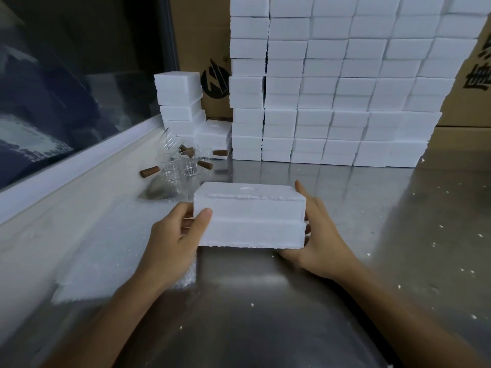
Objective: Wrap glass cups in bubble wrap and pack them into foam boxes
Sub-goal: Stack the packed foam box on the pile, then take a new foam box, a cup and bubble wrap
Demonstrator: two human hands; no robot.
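White foam makes up the closed foam box [249, 216] held at the middle of the view, its 2 halves meeting along a seam across the near face. The left hand [172, 235] has its grip on the box's left end, thumb curled over the near face and fingers round the side. The right hand [318, 235] grips the right end, fingers up along the side and reaching beneath. The box sits low over the steel worktop [398, 248]; whether it touches the surface cannot be told. Bubble wrap [111, 251] lies flat on the worktop to the left, under the left wrist. Beyond it stand several glass cups [183, 166] with brown wooden handles, beside a short pile of foam boxes [180, 99]. A tall stack of foam boxes [345, 83] fills the back, against cardboard cartons [210, 49]. White crumbs dot the steel.
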